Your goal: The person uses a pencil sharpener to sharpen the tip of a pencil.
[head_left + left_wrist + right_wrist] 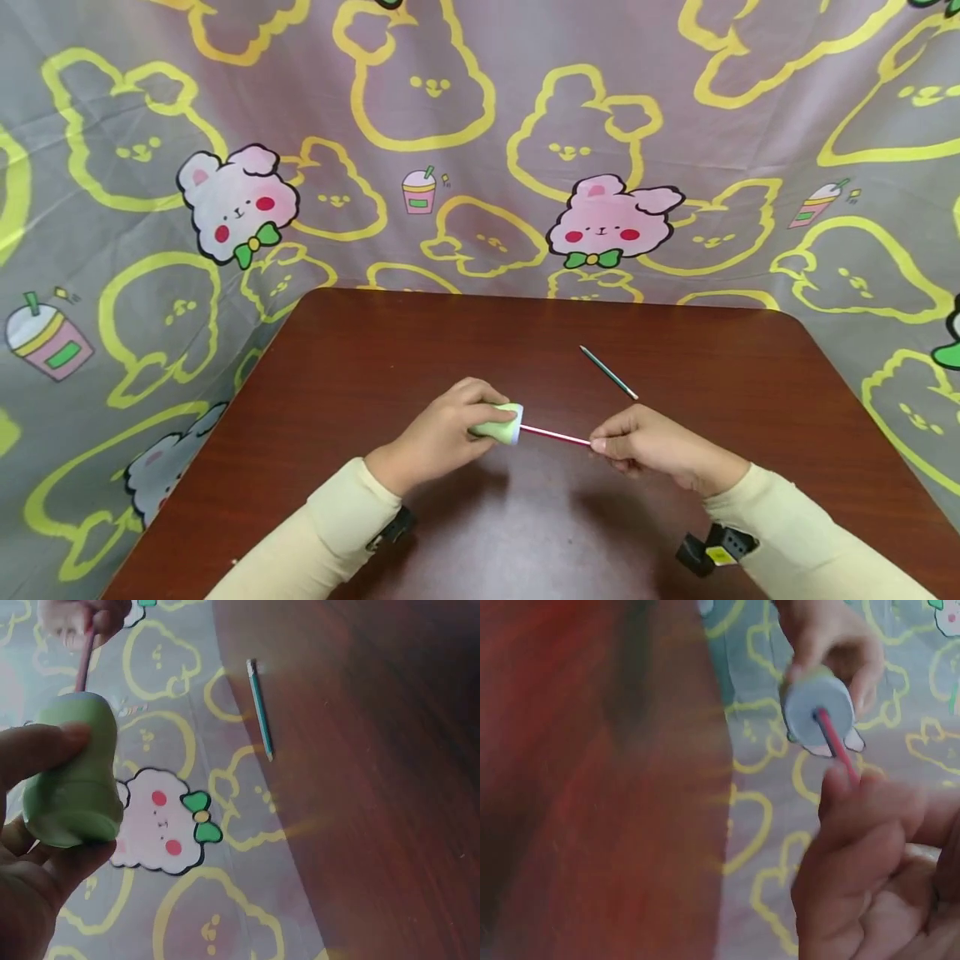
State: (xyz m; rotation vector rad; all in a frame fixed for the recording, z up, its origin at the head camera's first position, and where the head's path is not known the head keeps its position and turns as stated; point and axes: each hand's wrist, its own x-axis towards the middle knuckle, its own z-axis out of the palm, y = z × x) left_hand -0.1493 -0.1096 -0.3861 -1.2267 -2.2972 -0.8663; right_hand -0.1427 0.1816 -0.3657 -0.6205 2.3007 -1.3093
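My left hand grips a small green pencil sharpener with a pale, round end face, held above the table. In the left wrist view its rounded green body sits between thumb and fingers. A red pencil runs from that end face to my right hand, which pinches it between thumb and fingers. The right wrist view shows the red pencil entering a hole in the sharpener's pale face. Its tip is hidden inside.
A green pencil lies on the brown table, beyond my right hand. A patterned cloth with cartoon bears and rabbits hangs behind the table and at its sides. Dark wrist cameras are strapped below both sleeves.
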